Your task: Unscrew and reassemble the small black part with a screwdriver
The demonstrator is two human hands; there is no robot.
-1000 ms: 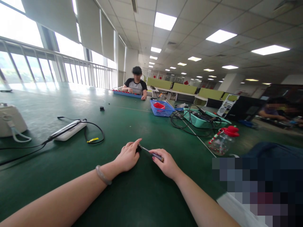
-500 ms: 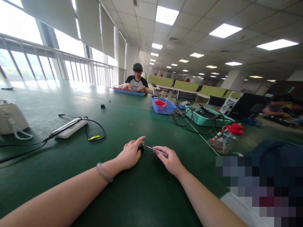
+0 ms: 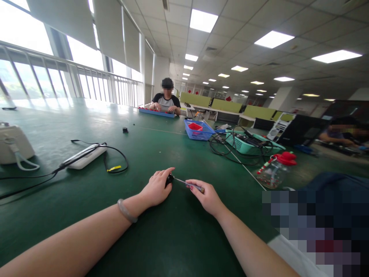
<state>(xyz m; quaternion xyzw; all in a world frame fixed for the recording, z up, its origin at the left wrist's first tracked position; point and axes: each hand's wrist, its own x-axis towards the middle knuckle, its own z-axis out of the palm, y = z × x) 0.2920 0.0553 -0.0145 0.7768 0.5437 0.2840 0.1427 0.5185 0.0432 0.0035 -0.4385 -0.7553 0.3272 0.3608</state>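
On the green tabletop (image 3: 184, 234), my left hand (image 3: 157, 188) is closed around a small black part (image 3: 169, 179), and its fingers cover most of it. What kind of part it is I cannot make out. My right hand (image 3: 206, 196) pinches a screwdriver (image 3: 197, 187) by its handle. The thin metal shaft points left, its tip at or very near the black part's right side. Whether the tip touches is too small to tell.
Left of my hands lie a white device (image 3: 85, 156) and a black strap (image 3: 122, 154). A blue basket (image 3: 200, 134), a green basket (image 3: 239, 144) with cables, and a red-capped jar (image 3: 275, 173) stand to the right. Another person (image 3: 165, 100) sits across the table.
The black part has turned or shifted slightly left in my left hand, and the fingers have moved a little with it. My right hand stays nearly in place with the screwdriver.
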